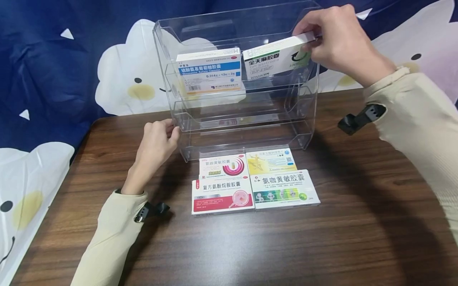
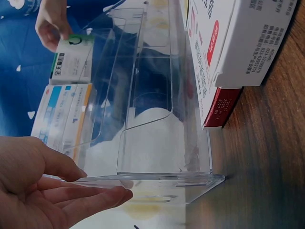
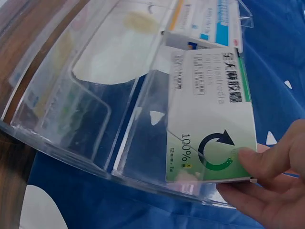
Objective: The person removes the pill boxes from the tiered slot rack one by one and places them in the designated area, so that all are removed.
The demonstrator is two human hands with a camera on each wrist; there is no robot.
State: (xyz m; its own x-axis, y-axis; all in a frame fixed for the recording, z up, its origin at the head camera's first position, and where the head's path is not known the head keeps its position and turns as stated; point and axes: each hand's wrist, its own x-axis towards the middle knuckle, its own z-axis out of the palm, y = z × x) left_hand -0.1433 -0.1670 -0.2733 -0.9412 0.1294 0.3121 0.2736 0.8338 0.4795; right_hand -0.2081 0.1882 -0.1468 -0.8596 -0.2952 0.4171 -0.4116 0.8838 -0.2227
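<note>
A clear plastic tiered rack (image 1: 236, 123) stands on the table. At its upper right my right hand (image 1: 338, 41) pinches the end of a white and green medicine box (image 1: 277, 59), thumb on the printed front. That box is tilted in the head view, its lower part behind the tier's clear front lip in the right wrist view (image 3: 209, 114). Beside it on the same tier leans a blue and white medicine box (image 1: 211, 73). My left hand (image 1: 155, 147) holds the rack's left side wall, thumb and fingers on either side of its edge (image 2: 102, 180).
In front of the rack several medicine boxes lie in two rows on the brown table (image 1: 286, 246), among them a red and white box (image 1: 222, 194) and a green and white box (image 1: 284, 188). Behind hangs a dark blue curtain (image 1: 43, 79) with white cloud prints.
</note>
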